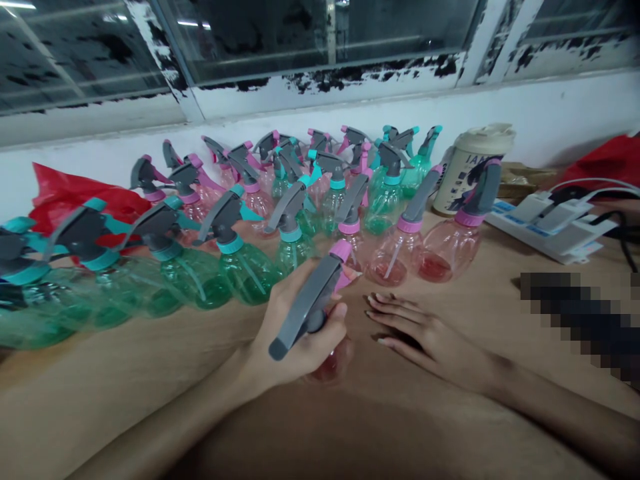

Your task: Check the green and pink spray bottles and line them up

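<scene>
My left hand (295, 327) is wrapped round a pink spray bottle (334, 363) on the wooden table (150, 373), with the bottle's grey trigger head (307, 303) and pink nozzle sticking out above my fingers. My right hand (425, 337) lies flat on the table just right of it, fingers stretched out and empty. Directly behind stand several more spray bottles: pink ones (440, 250) at the right and green ones (245, 267) at the left.
The rows of green and pink bottles reach back to the white wall under the window. A lidded cup (473, 167) and a white power strip (550, 230) with cables sit at the right. Red plastic bags (70, 190) lie at the left and far right.
</scene>
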{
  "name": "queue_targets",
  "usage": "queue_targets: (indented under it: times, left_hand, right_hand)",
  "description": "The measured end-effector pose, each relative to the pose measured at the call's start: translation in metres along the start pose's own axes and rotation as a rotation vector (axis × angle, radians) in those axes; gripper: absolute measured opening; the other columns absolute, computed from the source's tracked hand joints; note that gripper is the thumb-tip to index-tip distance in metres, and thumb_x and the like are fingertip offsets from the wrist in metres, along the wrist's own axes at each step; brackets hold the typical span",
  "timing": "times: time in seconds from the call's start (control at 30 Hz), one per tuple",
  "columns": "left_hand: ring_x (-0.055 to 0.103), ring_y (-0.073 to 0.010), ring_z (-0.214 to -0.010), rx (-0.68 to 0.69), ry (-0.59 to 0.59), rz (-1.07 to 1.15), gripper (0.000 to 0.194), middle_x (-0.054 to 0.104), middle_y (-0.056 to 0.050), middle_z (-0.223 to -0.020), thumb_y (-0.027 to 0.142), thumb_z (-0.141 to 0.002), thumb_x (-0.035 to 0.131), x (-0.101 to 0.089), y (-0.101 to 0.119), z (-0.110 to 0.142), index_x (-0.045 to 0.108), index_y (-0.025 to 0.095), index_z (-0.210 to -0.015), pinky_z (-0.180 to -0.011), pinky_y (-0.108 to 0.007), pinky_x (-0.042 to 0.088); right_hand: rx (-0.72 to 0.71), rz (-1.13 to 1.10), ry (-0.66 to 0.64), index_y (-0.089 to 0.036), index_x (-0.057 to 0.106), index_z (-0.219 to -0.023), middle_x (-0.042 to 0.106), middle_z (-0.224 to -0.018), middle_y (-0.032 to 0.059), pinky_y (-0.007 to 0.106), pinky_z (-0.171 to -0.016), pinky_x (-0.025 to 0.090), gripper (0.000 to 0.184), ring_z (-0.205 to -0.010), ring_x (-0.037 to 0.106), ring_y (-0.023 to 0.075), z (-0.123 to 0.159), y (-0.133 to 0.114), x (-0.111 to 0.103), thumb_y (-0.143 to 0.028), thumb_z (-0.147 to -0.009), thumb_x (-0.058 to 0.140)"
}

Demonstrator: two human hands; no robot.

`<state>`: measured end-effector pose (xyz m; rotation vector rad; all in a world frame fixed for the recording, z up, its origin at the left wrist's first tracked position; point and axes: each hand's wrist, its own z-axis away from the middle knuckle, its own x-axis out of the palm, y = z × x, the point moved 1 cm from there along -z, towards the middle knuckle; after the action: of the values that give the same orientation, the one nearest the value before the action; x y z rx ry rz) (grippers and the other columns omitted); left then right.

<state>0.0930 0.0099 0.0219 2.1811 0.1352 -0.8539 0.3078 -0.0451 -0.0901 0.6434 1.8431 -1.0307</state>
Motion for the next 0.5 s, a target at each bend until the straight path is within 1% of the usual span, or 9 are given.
queue_targets:
  times: [0.13,0.23,0.33,0.4,0.5]
  left_hand:
    - [0.056,-0.0134,-0.058,-0.026,-0.012,-0.036,0.008,0.053,0.002,-0.068,0.019,-0.073,0.048,0.0009,-0.0011,0.0009,0.043,0.023,-0.077,-0.056,-0.025,0.048]
    - [0.051,-0.0129,-0.054,-0.021,-0.013,-0.072,0.009,0.050,0.003,-0.066,0.019,-0.073,0.048,0.0004,-0.0017,0.0011,0.040,0.023,-0.073,-0.054,-0.025,0.046]
    - [0.049,-0.0128,-0.052,-0.016,-0.004,-0.072,0.009,0.046,0.004,-0.062,0.018,-0.072,0.049,-0.0014,-0.0007,0.0010,0.041,0.023,-0.073,-0.052,-0.025,0.046]
    - [0.050,-0.0130,-0.053,-0.020,-0.015,-0.054,0.008,0.048,0.003,-0.063,0.018,-0.072,0.049,-0.0027,0.0007,0.0005,0.043,0.023,-0.074,-0.052,-0.025,0.046]
    - [0.057,-0.0137,-0.060,-0.004,-0.032,-0.006,0.008,0.055,0.002,-0.071,0.016,-0.072,0.049,-0.0043,0.0032,-0.0008,0.048,0.022,-0.076,-0.060,-0.025,0.050]
  right_hand:
    - [-0.007,0.002,-0.010,-0.020,0.047,-0.130,0.043,-0.140,0.0047,0.042,-0.109,0.030,0.041,-0.131,0.035,0.0188,0.0000,-0.0005,-0.0012,-0.034,-0.092,0.044]
    - [-0.004,0.002,-0.004,-0.020,0.046,-0.130,0.044,-0.139,0.0047,0.043,-0.109,0.031,0.041,-0.131,0.035,0.0191,0.0000,-0.0006,-0.0011,-0.033,-0.092,0.044]
    - [-0.006,0.005,-0.004,-0.020,0.046,-0.130,0.044,-0.139,0.0048,0.043,-0.108,0.031,0.040,-0.131,0.035,0.0189,-0.0003,-0.0007,-0.0010,-0.034,-0.092,0.044]
    - [-0.007,0.008,-0.010,-0.020,0.046,-0.130,0.044,-0.139,0.0047,0.043,-0.109,0.031,0.040,-0.131,0.035,0.0186,-0.0007,-0.0006,-0.0013,-0.034,-0.092,0.044]
    - [-0.006,0.015,-0.012,-0.020,0.046,-0.130,0.044,-0.139,0.0050,0.043,-0.108,0.031,0.040,-0.131,0.035,0.0185,-0.0010,-0.0003,-0.0018,-0.033,-0.092,0.043]
